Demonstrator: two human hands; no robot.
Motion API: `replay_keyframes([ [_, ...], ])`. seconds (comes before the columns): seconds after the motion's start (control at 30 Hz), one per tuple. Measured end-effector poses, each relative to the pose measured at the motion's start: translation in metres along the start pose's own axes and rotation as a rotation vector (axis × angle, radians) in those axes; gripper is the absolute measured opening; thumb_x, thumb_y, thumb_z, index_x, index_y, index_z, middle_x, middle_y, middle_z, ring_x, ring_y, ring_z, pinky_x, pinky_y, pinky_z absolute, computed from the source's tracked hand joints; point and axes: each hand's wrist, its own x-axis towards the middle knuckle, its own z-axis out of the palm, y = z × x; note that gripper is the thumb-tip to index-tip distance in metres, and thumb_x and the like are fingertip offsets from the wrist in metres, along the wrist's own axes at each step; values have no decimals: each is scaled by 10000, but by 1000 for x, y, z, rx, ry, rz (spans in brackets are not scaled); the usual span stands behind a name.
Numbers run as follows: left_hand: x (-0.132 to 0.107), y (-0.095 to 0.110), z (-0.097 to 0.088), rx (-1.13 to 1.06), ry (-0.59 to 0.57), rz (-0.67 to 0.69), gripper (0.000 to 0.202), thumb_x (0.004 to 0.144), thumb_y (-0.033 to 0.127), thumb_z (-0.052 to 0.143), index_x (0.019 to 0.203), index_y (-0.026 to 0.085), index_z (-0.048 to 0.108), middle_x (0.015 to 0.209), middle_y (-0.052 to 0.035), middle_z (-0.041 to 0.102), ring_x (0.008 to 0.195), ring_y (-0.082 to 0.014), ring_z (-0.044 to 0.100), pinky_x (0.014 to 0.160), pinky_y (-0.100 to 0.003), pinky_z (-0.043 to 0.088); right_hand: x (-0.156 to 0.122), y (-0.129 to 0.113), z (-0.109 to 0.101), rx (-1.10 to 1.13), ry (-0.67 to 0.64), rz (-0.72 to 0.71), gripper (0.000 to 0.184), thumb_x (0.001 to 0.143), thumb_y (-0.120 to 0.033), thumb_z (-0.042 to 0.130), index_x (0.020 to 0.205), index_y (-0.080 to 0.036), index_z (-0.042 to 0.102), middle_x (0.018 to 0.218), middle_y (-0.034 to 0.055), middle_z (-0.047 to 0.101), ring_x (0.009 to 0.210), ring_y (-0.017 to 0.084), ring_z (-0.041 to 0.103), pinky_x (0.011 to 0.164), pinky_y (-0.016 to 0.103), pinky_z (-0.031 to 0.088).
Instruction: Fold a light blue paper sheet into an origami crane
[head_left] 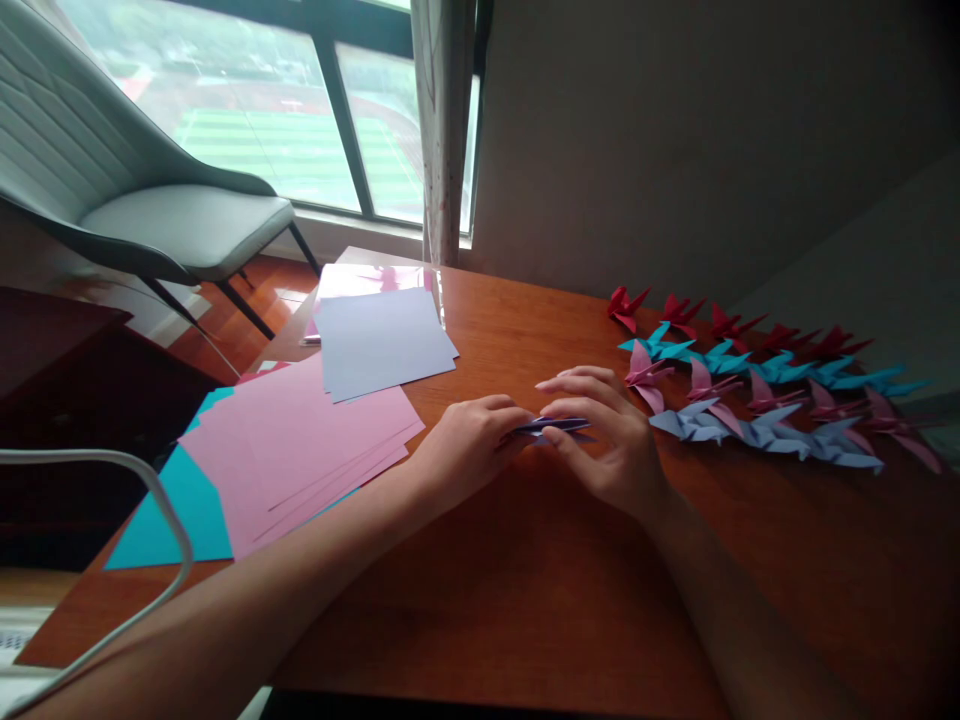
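Between my two hands, above the brown wooden table (480,620), is a small folded piece of lavender paper (559,426). My left hand (480,432) pinches its left end. From the other side my right hand (611,430) grips the right part between thumb and fingers, its upper fingers stretched leftward. Much of the folded paper is hidden by the fingers, so its full shape does not show. Just right of my right hand begins a row of lavender paper cranes (772,430).
Behind those stand rows of pink (765,392), turquoise (780,368) and red paper cranes (727,325). At left lie pink sheets (292,440) over turquoise sheets (176,510), with lavender sheets (386,340) farther back. A white cable (161,500) curves across the lower left; a chair (187,225) stands by the window.
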Motion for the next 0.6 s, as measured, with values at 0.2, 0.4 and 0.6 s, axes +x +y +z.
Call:
replay_keyframes([
  [0.2,-1,-1,1,24,17,27,177,948,258,562,993,221,729,958,-29,723,809,-156,685,706,-246,486,0,2,1,-12,-14,-15,149,827,-152,671,924,-264,696,1088,54,714,1066,270,591,939,497,513],
  [0.4,-1,-2,0,31,-3,25,221,970,274,520,970,212,732,963,-40,715,834,-166,685,715,-254,476,0,3,4,11,-9,-37,138,825,-128,682,884,-252,698,1044,46,736,1057,255,601,934,466,519],
  [0.6,2,0,-2,-156,18,-50,137,907,196,590,925,177,725,881,-37,707,760,-148,641,692,-249,458,0,4,4,107,121,132,154,883,-184,631,986,-253,722,1067,47,725,1056,235,619,972,449,490],
])
